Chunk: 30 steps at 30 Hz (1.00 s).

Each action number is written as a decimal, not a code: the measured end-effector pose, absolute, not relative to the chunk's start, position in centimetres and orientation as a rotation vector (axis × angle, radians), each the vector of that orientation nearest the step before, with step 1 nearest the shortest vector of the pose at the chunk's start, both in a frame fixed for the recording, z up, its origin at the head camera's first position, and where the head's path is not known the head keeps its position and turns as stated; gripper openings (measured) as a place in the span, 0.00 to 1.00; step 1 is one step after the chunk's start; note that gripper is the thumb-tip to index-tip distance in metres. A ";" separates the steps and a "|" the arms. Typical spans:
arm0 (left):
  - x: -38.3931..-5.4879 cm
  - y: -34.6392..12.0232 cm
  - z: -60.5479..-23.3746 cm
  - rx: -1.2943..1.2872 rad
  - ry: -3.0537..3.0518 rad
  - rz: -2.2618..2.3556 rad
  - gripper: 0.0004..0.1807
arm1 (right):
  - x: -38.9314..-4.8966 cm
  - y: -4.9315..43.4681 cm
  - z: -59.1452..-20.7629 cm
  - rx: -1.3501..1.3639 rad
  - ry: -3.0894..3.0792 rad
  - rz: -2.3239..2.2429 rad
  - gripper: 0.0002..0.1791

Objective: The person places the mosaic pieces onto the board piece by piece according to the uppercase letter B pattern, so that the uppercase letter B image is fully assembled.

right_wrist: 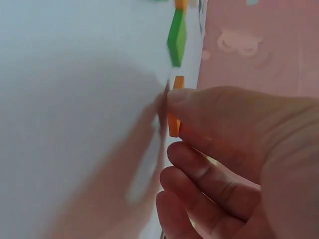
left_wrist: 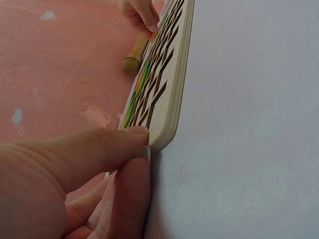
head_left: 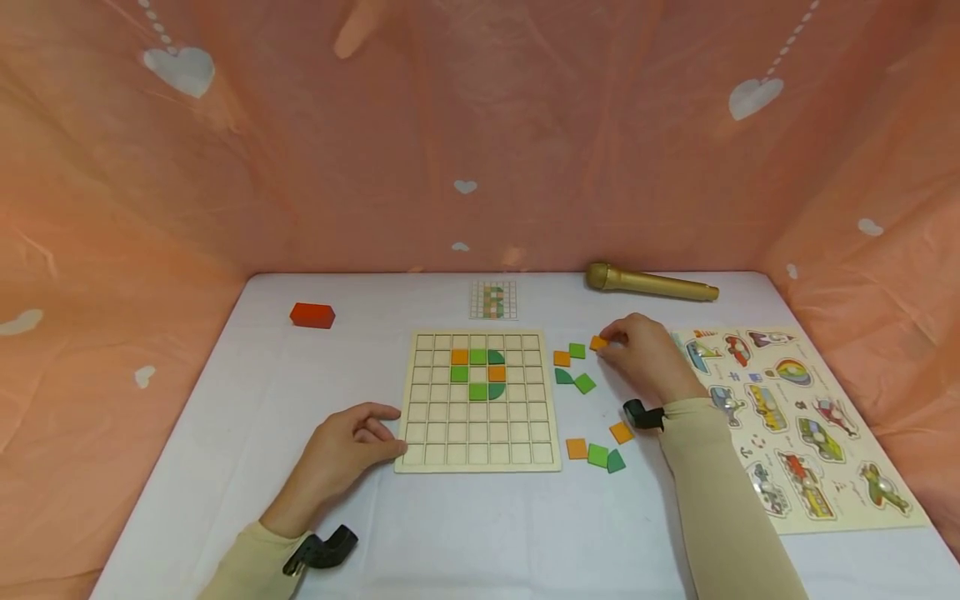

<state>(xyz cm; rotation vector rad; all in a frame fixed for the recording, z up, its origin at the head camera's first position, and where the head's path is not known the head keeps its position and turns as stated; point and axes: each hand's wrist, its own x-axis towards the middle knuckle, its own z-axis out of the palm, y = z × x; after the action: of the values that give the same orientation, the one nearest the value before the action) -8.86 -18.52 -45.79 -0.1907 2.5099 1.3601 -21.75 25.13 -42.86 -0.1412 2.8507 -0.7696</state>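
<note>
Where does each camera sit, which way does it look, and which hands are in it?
Head: on the person's head, looking forward and down at the pale wooden grid board; the left hand, right hand and beige sleeves show.
Left wrist: on the left wrist, looking past the left hand along the board; the left hand looks big, the right hand small at the top.
Right wrist: on the right wrist, looking at the flat orange tile the right hand pinches; only that hand shows.
Shared: head and left wrist both see the gold rod-shaped microphone.
</note>
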 end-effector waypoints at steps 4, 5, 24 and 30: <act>-8.8 -18.5 -45.8 -0.200 2.503 1.366 0.29 | -21.4 24.0 -42.5 -0.153 2.851 -0.778 0.15; -8.8 -18.5 -45.8 -0.201 2.502 1.366 0.29 | -21.3 23.6 -42.4 -0.153 2.849 -0.781 0.15; -8.8 -18.6 -45.8 -0.197 2.494 1.383 0.29 | -18.8 14.1 -42.4 -0.519 2.833 -0.780 0.13; -8.9 -18.6 -45.8 -0.190 2.501 1.379 0.28 | -18.3 10.6 -42.4 -0.737 2.845 -0.640 0.12</act>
<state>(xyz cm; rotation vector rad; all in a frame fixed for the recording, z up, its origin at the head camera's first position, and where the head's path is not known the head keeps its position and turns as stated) -8.86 -18.55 -45.77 -0.1901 2.5008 1.3792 -18.27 10.60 -42.41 -0.7373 2.8447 -0.6396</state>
